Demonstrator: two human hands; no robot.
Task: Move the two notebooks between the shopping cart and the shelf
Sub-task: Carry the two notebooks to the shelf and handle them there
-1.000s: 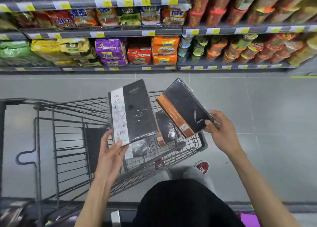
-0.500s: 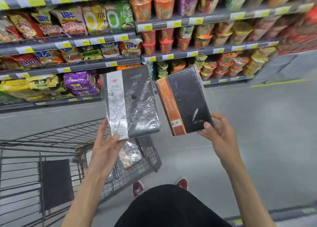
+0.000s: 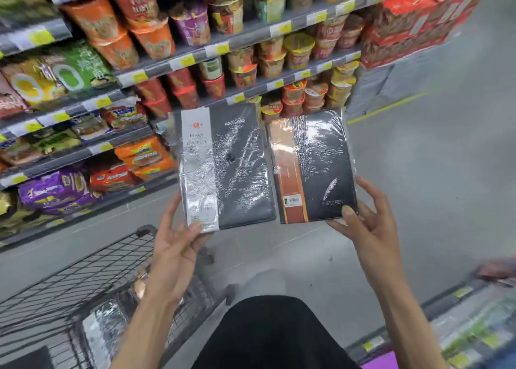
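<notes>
Left hand (image 3: 176, 254) pinches the silver-striped notebook (image 3: 223, 167), right hand (image 3: 368, 229) pinches the orange-striped notebook (image 3: 312, 167); both long axes upright.

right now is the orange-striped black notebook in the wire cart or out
Out: the right hand holds the orange-striped black notebook in the air, clear of the wire cart.
</notes>
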